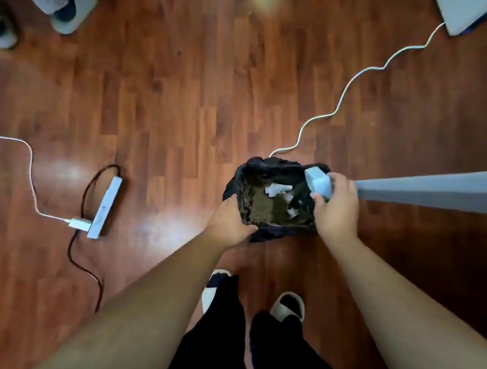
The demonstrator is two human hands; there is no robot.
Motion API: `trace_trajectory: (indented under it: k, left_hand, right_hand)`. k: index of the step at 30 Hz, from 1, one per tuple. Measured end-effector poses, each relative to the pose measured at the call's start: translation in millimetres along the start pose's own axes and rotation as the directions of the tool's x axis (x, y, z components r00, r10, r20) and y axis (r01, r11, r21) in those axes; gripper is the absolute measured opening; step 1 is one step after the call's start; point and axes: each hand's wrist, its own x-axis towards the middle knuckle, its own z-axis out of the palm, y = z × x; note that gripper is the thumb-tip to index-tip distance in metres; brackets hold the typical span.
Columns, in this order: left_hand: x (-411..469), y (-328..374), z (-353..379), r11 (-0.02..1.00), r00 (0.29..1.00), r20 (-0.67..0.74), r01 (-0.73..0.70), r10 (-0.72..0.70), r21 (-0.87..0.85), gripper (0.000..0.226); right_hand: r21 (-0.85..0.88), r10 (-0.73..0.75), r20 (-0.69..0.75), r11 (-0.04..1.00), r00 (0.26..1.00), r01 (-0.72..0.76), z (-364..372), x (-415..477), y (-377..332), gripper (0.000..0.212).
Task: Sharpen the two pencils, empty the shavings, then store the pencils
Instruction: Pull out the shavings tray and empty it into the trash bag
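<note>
Bin mouth open between hands (table edge right).

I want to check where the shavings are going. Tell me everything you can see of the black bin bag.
The black bin bag looks like thin, crinkled plastic and stands open on the wooden floor. Its rim is rumpled and folded outward. Inside lie brownish litter and pale scraps. The left hand grips its near-left rim; the right hand holds a pale blue sharpener over its right edge.

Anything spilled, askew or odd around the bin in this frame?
No spill shows. The right hand holds the pale sharpener over the black-lined bin, the left hand grips its rim. A white cable snakes loose across the floor.
</note>
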Motion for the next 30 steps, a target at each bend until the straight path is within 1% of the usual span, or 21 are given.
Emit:
trace_trajectory:
  k: [1, 2, 3, 4, 5, 6, 8, 12, 14, 18, 20, 22, 23, 24, 26, 28, 30]
  left_hand:
    - [15.9, -11.0, 9.8, 1.000, 1.000, 0.020, 0.018, -0.018, -0.011, 0.079]
    - [35.3, -25.5, 21.9, 0.999, 0.999, 0.033, 0.041, -0.040, -0.028, 0.087]
    - [54.9, -41.1, 34.3, 0.996, 0.997, 0.045, 0.069, -0.066, -0.051, 0.090]
    - [68.3, -51.3, 43.3, 0.992, 0.995, 0.051, 0.094, -0.090, -0.083, 0.089]
    - [72.4, -53.8, 46.3, 0.986, 0.991, 0.061, 0.124, -0.118, -0.108, 0.087]
    - [71.1, -50.5, 46.1, 0.978, 0.986, 0.075, 0.156, -0.146, -0.137, 0.088]
    - [60.9, -37.6, 41.1, 0.963, 0.975, 0.115, 0.210, -0.192, -0.167, 0.101]
    - [52.0, -27.1, 35.6, 0.958, 0.961, 0.142, 0.256, -0.238, -0.127, 0.111]
    - [51.3, -22.7, 32.3, 0.956, 0.955, 0.147, 0.274, -0.258, -0.102, 0.113]
    - [49.0, -16.1, 27.4, 0.951, 0.949, 0.154, 0.291, -0.274, -0.102, 0.108]
    - [47.7, -16.8, 28.1, 0.953, 0.952, 0.148, 0.286, -0.269, -0.105, 0.100]
    - [45.6, -16.3, 28.3, 0.957, 0.955, 0.147, 0.274, -0.258, -0.101, 0.092]
    - [43.9, -15.2, 26.6, 0.961, 0.959, 0.134, 0.261, -0.248, -0.095, 0.087]
    - [40.9, -12.5, 23.6, 0.964, 0.965, 0.119, 0.247, -0.235, -0.097, 0.081]
    - [31.1, -7.9, 17.8, 0.967, 0.971, 0.097, 0.229, -0.218, -0.114, 0.072]
    - [9.9, 5.5, 4.1, 0.973, 0.978, 0.081, 0.199, -0.190, -0.114, 0.059]
    - [-10.0, 20.7, -9.3, 0.984, 0.990, 0.050, 0.136, -0.131, -0.111, 0.042]
  right_hand:
    - [-0.073, -0.055, -0.045, 0.996, 0.997, 0.052, 17.2, 4.8, 6.9, 0.043]
    - [-0.178, -0.122, -0.024, 0.977, 0.992, 0.116, 32.5, 8.9, 13.1, 0.044]
    - [-0.307, -0.199, 0.092, 0.926, 0.976, 0.218, 48.1, 10.7, 18.7, 0.046]
    - [-0.410, -0.261, 0.247, 0.844, 0.933, 0.345, 63.7, 11.1, 25.8, 0.047]
    - [-0.468, -0.288, 0.356, 0.768, 0.889, 0.437, 74.8, 13.0, 31.9, 0.047]
    - [-0.477, -0.284, 0.387, 0.752, 0.877, 0.454, 81.8, 16.1, 35.4, 0.047]
    - [-0.466, -0.260, 0.359, 0.782, 0.896, 0.413, 87.6, 23.7, 38.4, 0.045]
    - [-0.472, -0.257, 0.369, 0.776, 0.893, 0.418, 86.3, 32.1, 37.4, 0.046]
    - [-0.467, -0.256, 0.410, 0.766, 0.876, 0.442, 84.0, 32.4, 37.3, 0.046]
    - [-0.437, -0.228, 0.396, 0.805, 0.890, 0.401, 80.7, 30.8, 38.6, 0.045]
    - [-0.433, -0.222, 0.367, 0.819, 0.903, 0.377, 80.7, 29.1, 39.5, 0.045]
    - [-0.429, -0.192, 0.382, 0.830, 0.904, 0.357, 79.5, 25.0, 38.6, 0.045]
    - [-0.397, -0.160, 0.360, 0.865, 0.919, 0.306, 77.7, 23.9, 36.9, 0.044]
    - [-0.344, -0.110, 0.324, 0.911, 0.939, 0.226, 74.5, 23.1, 32.8, 0.043]
    - [-0.173, -0.006, 0.257, 0.984, 0.966, 0.052, 63.5, 22.5, 24.4, 0.040]
    - [0.016, 0.058, 0.225, 0.998, 0.973, -0.063, 46.3, 20.0, 12.0, 0.037]
    - [0.163, 0.106, 0.234, 0.976, 0.966, -0.147, 29.1, 16.7, -2.1, 0.034]
